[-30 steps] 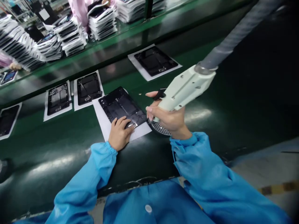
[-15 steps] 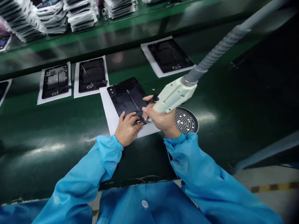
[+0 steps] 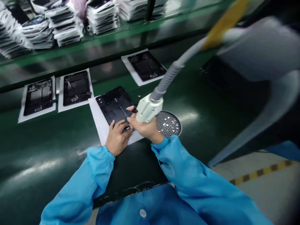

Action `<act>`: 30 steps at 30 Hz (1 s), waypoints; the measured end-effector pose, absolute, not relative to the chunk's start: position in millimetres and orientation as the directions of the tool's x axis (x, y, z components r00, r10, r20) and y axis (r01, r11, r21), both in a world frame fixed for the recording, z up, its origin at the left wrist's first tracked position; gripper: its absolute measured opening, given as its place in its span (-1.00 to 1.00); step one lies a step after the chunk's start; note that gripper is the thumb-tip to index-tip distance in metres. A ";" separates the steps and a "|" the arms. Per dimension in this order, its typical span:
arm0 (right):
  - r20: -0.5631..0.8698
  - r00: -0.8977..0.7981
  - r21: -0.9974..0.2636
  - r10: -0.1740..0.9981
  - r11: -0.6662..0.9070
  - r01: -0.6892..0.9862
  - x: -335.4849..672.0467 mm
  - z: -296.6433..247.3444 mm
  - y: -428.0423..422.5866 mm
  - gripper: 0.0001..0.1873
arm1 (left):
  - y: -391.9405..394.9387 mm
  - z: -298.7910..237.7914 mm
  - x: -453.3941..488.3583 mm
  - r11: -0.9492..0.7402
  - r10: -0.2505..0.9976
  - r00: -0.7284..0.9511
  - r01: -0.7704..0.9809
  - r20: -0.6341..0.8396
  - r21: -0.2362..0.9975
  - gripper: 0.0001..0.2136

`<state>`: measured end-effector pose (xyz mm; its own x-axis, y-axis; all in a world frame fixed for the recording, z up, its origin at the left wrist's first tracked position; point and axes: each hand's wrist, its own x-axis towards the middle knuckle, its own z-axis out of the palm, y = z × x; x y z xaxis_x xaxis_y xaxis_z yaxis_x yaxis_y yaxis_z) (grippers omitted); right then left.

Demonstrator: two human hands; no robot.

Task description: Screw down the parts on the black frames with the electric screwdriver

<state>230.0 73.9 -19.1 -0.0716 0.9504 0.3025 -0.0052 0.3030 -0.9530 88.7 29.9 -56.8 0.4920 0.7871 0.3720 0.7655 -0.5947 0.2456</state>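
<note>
My right hand [image 3: 146,127] is wrapped round a pale green-white handheld tool [image 3: 149,107] with a ribbed grey hose at its upper end. The tool's tip points down at the lower edge of a black tablet housing [image 3: 114,106], and my fingers hide it. My left hand [image 3: 117,137] lies on the same lower edge with fingers bent and apart, their tips on or beside a small part I cannot make out. White sheet [image 3: 97,120] lies under the housing. Just right of my right hand is a round perforated metal disc [image 3: 169,122].
Behind lie more tablet housings on white sheets, two at the left [image 3: 38,97] [image 3: 76,87] and one at the back right [image 3: 146,66]. Stacks of white-wrapped pieces [image 3: 102,17] stand on the green shelf [image 3: 105,40]. A blurred grey arm [image 3: 257,115] crosses the right side.
The view has shifted, so the bench and hands appear farther left and slightly lower. The tool is more upright, and both hands stay at the housing's lower edge.
</note>
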 end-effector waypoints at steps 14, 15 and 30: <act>0.369 0.258 -0.911 0.893 0.403 -0.092 310.6 -5.5 122.4 -0.74 | 31.2 -57.5 84.1 -0.607 0.766 0.481 0.761 0.427 0.231 -0.81; 0.368 0.267 -0.911 0.891 0.403 -0.086 311.3 -8.5 126.3 -0.74 | 31.1 -57.2 84.0 -0.610 0.762 0.483 0.759 0.431 0.229 -0.82; 0.370 0.236 -0.922 0.899 0.386 -0.025 309.7 -21.6 133.4 -0.79 | 29.7 -56.0 85.1 -0.620 0.756 0.486 0.746 0.438 0.243 -0.83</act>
<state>309.7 133.4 -21.6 0.2361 0.8986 0.3699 -0.0254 0.3862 -0.9221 85.1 29.7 -56.0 0.4860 0.7562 0.4381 0.7459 -0.6201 0.2431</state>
